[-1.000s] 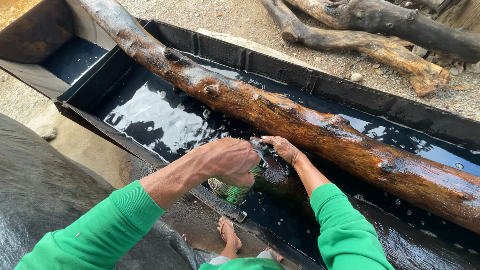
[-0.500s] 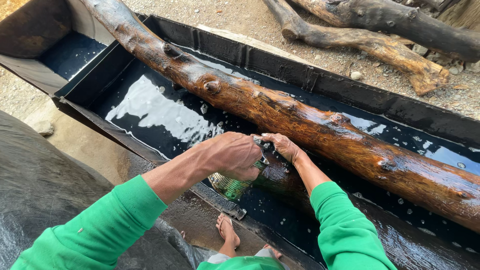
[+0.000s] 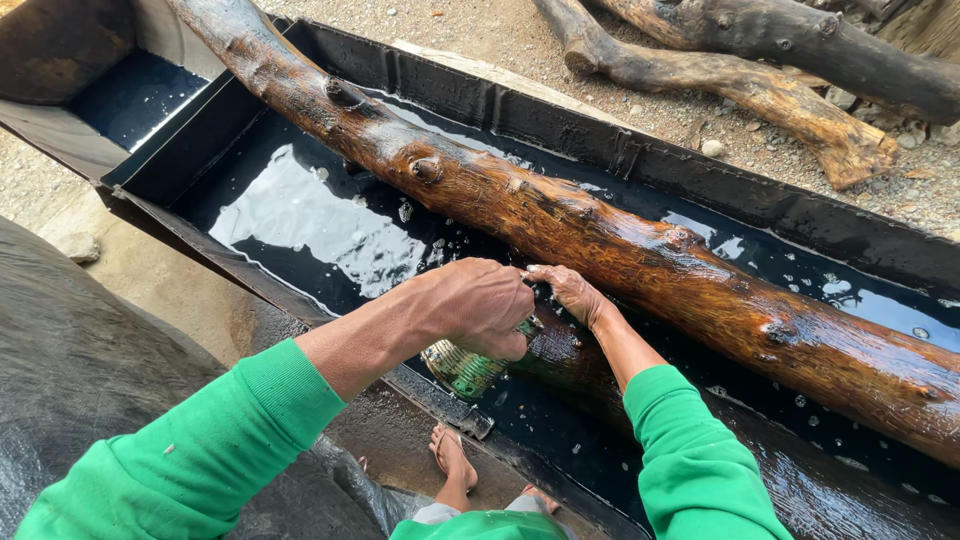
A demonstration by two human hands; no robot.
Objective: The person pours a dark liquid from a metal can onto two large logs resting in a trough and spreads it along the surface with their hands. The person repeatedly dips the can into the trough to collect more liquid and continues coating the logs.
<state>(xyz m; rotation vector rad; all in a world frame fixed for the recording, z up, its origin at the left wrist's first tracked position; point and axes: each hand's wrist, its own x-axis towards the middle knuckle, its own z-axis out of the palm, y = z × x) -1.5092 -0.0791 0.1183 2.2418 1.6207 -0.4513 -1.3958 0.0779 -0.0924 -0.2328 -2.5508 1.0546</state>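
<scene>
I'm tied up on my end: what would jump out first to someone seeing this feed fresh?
A long wet log lies slantwise in a black trough of dark shiny liquid, filling mid-frame. At its near side the left hand grips a green can, while the right hand rests on the log. More logs lie on gravel, top right.
</scene>
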